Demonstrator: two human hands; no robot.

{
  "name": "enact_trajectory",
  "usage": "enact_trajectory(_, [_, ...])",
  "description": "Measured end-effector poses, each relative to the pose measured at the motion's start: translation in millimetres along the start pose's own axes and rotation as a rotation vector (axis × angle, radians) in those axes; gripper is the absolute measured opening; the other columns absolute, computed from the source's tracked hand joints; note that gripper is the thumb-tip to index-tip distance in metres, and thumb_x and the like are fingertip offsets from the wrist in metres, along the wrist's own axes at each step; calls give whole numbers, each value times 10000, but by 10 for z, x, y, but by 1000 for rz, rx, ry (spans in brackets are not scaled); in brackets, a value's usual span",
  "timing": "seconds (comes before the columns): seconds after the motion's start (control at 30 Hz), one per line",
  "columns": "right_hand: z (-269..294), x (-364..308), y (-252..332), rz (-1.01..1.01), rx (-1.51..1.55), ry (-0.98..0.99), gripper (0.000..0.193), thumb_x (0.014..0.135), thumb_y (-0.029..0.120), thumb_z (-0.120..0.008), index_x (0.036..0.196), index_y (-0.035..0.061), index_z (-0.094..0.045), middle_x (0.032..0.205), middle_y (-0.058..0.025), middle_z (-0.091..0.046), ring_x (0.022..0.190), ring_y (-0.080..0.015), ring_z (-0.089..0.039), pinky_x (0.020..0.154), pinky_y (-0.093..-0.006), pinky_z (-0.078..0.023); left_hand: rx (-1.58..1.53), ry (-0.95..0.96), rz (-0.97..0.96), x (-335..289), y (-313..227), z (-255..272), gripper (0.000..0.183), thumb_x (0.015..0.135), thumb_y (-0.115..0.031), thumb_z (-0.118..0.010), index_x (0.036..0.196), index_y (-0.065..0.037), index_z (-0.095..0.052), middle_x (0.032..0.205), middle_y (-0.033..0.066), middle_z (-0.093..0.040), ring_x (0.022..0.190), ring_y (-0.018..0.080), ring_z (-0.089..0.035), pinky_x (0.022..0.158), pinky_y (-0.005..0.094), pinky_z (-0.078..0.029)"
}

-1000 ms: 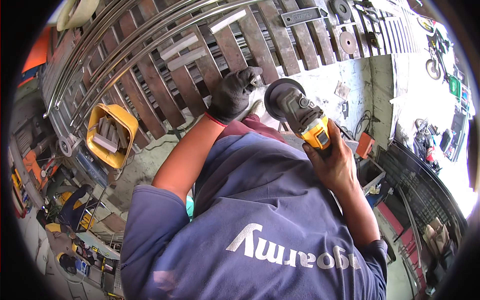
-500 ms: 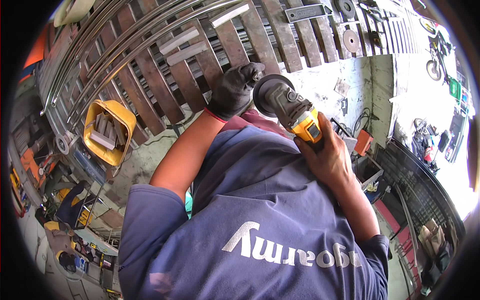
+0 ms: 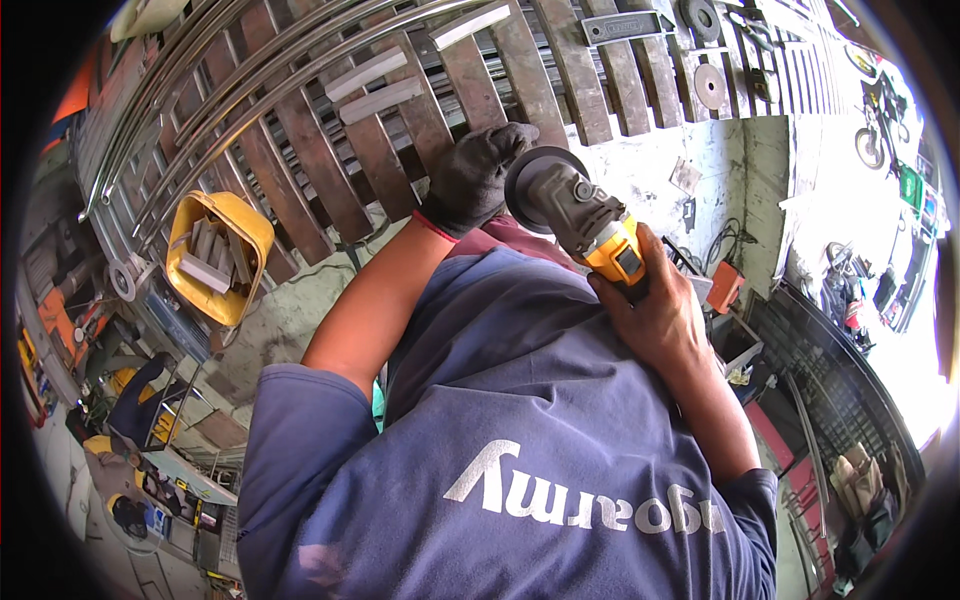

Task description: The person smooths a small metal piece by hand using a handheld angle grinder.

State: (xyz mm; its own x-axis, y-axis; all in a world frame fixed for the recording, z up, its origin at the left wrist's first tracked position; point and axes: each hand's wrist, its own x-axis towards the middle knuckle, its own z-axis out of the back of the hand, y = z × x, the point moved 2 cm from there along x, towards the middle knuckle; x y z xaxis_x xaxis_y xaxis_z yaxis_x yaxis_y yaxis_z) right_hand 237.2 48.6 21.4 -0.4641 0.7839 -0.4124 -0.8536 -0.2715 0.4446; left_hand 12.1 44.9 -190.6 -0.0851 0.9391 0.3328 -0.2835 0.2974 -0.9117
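Observation:
My right hand (image 3: 652, 305), bare, grips the yellow and black body of an angle grinder (image 3: 585, 210). The grinder's dark round disc (image 3: 530, 188) points up and left, close beside my left hand. That left hand (image 3: 478, 180) wears a dark glove with a red cuff, its fingers closed at the near edge of a slatted metal bench (image 3: 465, 85). What the gloved fingers pinch, if anything, is too small and too hidden behind the disc to make out.
Short pale metal bars (image 3: 382, 100) and long bent tubes (image 3: 270, 80) lie on the bench. Farther right are a flat metal tool (image 3: 628, 27) and a loose disc (image 3: 710, 86). A yellow container (image 3: 258, 240) of metal offcuts stands at left; an orange box (image 3: 726, 287) at right.
The bench and its contents sit slightly farther right in view. My left hand has shifted a little right, nearer the disc. The grinder stays almost in place in my right hand.

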Motion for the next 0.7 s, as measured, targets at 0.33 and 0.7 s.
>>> enact_trajectory(0.33, [98, -119, -35, -120, -8, 9, 753, 923, 331, -839, 1507, 31, -470, 1144, -297, -730, 990, -489, -748, 838, -515, -610, -29, -1, 89, 61, -77, 13, 211, 1029, -157, -656, 1203, -44, -692, 1047, 194, -741, 982, 398, -715, 858, 448, -568])
enact_trajectory(0.7, [156, -16, 106, -72, 13, 75, 733, 941, 315, -830, 1502, 26, -457, 1152, -301, -722, 1031, -487, -742, 862, -514, -606, -44, 25, 93, -15, 59, -23, 248, 1005, -99, -661, 1248, -57, -690, 1139, 178, -753, 1077, 380, -724, 937, 429, -582])
